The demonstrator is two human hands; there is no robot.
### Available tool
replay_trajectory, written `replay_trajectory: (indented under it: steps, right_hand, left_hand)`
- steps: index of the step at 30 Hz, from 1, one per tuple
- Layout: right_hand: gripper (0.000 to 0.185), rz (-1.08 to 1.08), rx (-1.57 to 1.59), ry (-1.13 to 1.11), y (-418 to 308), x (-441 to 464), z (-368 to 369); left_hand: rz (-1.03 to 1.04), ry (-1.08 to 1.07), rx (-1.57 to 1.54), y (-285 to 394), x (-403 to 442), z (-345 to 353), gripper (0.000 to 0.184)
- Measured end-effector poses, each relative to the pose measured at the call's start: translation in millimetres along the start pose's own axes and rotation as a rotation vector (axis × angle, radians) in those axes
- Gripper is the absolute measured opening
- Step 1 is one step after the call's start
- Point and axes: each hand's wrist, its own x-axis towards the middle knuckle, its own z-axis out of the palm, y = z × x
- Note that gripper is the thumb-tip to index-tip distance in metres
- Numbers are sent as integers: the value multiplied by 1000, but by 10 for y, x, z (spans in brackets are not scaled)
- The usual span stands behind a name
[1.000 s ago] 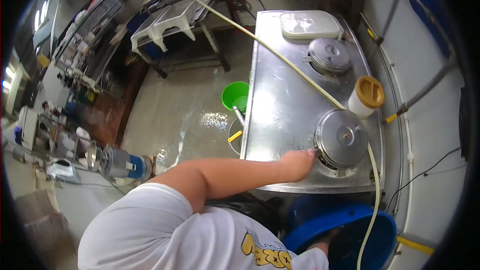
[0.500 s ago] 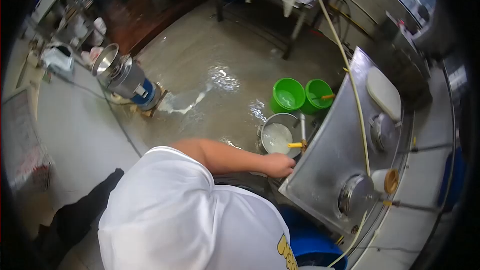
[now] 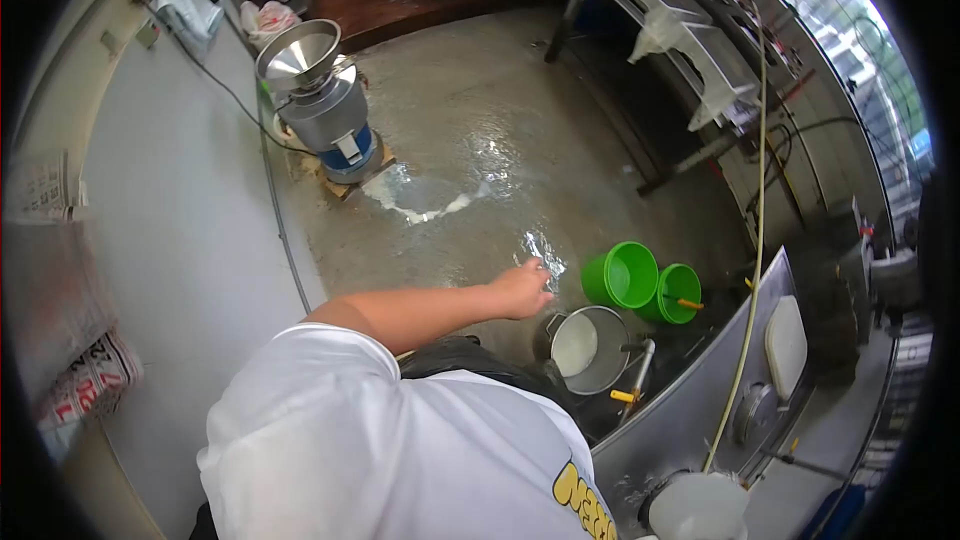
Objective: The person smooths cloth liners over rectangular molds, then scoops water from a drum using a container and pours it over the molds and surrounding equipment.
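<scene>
My left hand (image 3: 522, 290) reaches out over the wet floor with its fingers loosely apart and nothing visible in them. Just right of it, on the floor, stands a metal pot (image 3: 605, 365) with whitish liquid inside. A tap with a yellow handle (image 3: 622, 396) is beside the pot's rim. Behind the pot are two green buckets, one nearer (image 3: 598, 280) and one with an orange-handled tool in it (image 3: 655, 310). A whitish round tub (image 3: 698, 508) shows at the lower right edge. My right hand is not in view.
A grinding machine with a metal funnel (image 3: 335, 105) stands on wood at the left, spilled white liquid (image 3: 425, 214) before it. A metal counter (image 3: 725, 385) lies right, a yellowish hose (image 3: 762, 190) crossing it. A metal table (image 3: 690, 45) stands behind. A cable (image 3: 275, 200) runs along the wall.
My left hand has moved away from the counter edge, up and left past the pot. The view has turned, so the machine and buckets appear nearer. The whitish tub has appeared at lower right.
</scene>
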Motion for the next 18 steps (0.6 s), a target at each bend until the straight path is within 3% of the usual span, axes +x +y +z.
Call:
replay_trajectory:
  steps: [3, 4, 5, 6, 8, 10, 13, 15, 18]
  right_hand:
    - [61, -467, -626, 282, 49, 614, 544]
    - [53, -329, -198, -45, -294, 753, 780]
    - [46, -25, 467, -296, -1205, 971, 547]
    - [38, 309, 819, -372, -2116, 1191, 315]
    - [39, 345, 805, -608, -3218, 1520, 105]
    - [45, 384, 789, -837, -3852, 1757, 430]
    - [39, 200, 820, -873, -4626, 2066, 1202]
    - [38, -158, 942, -596, -5373, 2406, 1364]
    - [40, -290, 1013, -515, -6193, 3169, 1851]
  left_hand:
    - [128, 27, -67, 75, 111, -231, 42]
    - [119, 36, -65, 45, 163, -318, 42]
    - [123, 24, -72, 18, 201, -445, 41]
    - [129, 13, -75, -43, 266, -580, 39]
    - [99, 123, -65, -273, 343, -817, 36]
    - [-4, 280, -42, -573, 459, -1023, 32]
    - [-185, 481, -12, -934, 698, -1313, 29]
    - [-234, 513, 39, -1093, 961, -1512, 28]
    - [-309, 545, 57, -916, 1528, -1807, 30]
